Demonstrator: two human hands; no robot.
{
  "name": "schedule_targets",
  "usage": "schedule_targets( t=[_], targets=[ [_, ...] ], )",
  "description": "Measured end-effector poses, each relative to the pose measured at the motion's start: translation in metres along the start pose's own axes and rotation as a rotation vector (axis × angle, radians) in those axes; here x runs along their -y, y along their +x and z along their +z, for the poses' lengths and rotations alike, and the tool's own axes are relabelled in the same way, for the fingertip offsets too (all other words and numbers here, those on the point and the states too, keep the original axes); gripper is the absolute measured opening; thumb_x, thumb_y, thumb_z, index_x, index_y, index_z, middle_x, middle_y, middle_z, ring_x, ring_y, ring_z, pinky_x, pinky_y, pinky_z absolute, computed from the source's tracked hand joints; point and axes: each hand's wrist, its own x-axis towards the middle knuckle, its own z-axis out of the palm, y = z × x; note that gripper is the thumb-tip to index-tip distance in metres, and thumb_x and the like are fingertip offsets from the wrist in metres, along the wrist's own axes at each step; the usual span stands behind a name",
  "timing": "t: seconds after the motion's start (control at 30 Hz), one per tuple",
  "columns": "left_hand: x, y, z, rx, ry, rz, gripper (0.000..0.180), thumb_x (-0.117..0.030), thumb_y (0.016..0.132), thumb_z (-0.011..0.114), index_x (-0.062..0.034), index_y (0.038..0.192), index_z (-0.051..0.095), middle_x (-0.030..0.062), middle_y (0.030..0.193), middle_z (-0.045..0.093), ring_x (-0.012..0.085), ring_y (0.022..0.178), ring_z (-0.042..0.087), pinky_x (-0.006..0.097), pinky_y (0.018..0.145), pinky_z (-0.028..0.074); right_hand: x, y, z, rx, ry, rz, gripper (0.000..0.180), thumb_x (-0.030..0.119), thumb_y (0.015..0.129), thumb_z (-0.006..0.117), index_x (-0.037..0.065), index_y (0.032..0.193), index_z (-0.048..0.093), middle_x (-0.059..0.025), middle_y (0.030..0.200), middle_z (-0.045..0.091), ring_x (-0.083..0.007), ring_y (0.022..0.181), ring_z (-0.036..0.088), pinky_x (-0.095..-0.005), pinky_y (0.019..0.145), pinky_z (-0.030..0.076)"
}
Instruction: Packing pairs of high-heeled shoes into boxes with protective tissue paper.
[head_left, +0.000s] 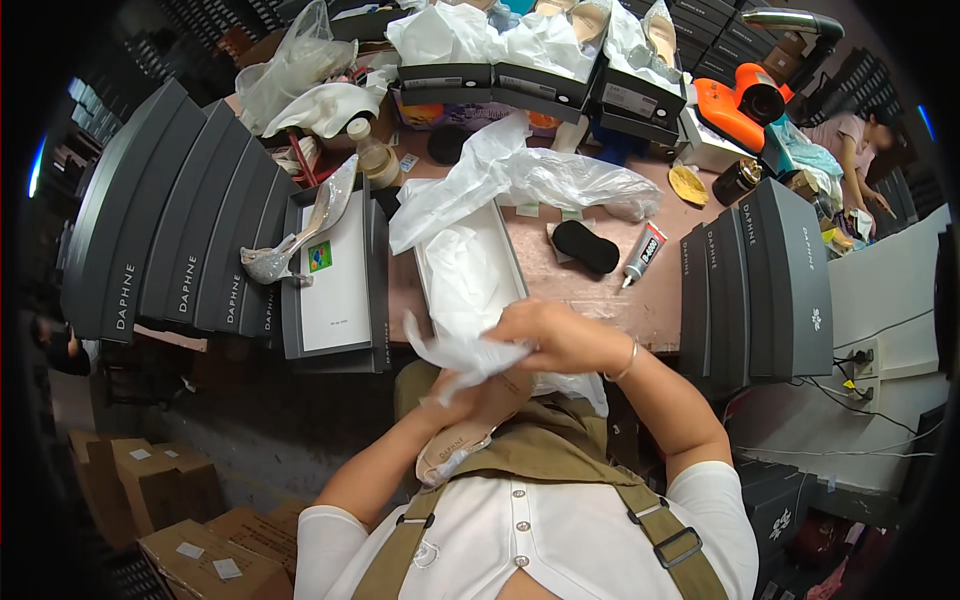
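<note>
Near my lap, my left hand (456,396) is closed around a shoe with a beige insole (450,448); part of the shoe is hidden behind my hands. My right hand (565,338) pinches a white tissue paper sheet (462,362), blurred by motion, just above the shoe. Beyond both hands, an open shoe box (508,245) with white walls contains crumpled tissue paper (460,275). More white wrapping (470,175) hangs over its far end. To the left, a glittery high-heeled shoe (325,215) lies across a dark grey box lid (338,352) with a white inside.
Upright dark shoe boxes (130,230) line the left, others (785,290) the right. A glue tube (645,255) and black pad (585,247) lie on the pink table (590,300). An orange heat tool (735,105) stands at the back right. Another person (845,150) works beyond.
</note>
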Motion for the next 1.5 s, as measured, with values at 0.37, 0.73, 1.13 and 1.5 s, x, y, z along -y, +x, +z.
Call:
schedule_targets(
  t=[0.37, 0.73, 1.13, 1.5],
  targets=[
    [-0.043, -0.002, -0.008, -0.09, -1.287, -0.527, 0.048, 0.0, 0.09, 0.047, 0.0054, 0.137, 0.039, 0.0132, 0.126, 0.056, 0.0199, 0.111, 0.058, 0.032, 0.097, 0.046, 0.025, -0.041, 0.076, 0.074, -0.876, 0.088, 0.014, 0.017, 0.076, 0.056, 0.005, 0.074, 0.064, -0.0038, 0.073, 0.053, -0.0185, 0.075, 0.052, -0.0331, 0.069, 0.038],
    [-0.039, 0.0, -0.008, -0.132, -0.724, -0.505, 0.048, 0.002, 0.087, 0.058, -0.001, 0.134, 0.045, 0.0077, 0.116, 0.06, 0.0145, 0.103, 0.059, 0.028, 0.088, 0.05, 0.033, -0.053, 0.039, -0.285, -0.284, 0.299, 0.04, 0.026, 0.078, 0.073, 0.005, 0.11, 0.062, -0.0135, 0.09, 0.06, -0.0313, 0.085, 0.06, -0.0381, 0.077, 0.049],
    [-0.039, 0.005, -0.026, -0.341, -0.811, -0.351, 0.064, 0.011, 0.081, 0.043, -0.005, 0.142, 0.035, 0.0119, 0.127, 0.054, 0.0183, 0.109, 0.057, 0.031, 0.093, 0.047, -0.06, -0.039, 0.011, -0.288, -0.043, 0.493, 0.022, 0.019, 0.087, 0.062, -0.003, 0.087, 0.06, -0.0197, 0.075, 0.061, -0.0262, 0.065, 0.057, -0.036, 0.063, 0.045],
    [-0.033, 0.03, 0.026, -0.722, -0.897, -0.26, 0.07, 0.015, 0.081, 0.042, -0.0069, 0.146, 0.03, 0.0126, 0.135, 0.046, 0.0196, 0.116, 0.049, 0.031, 0.099, 0.042, -0.006, 0.041, 0.076, -0.391, -0.432, 0.348, 0.013, 0.015, 0.084, 0.057, 0.003, 0.084, 0.055, -0.0168, 0.077, 0.061, -0.0377, 0.069, 0.062, -0.0453, 0.062, 0.049]
  ],
)
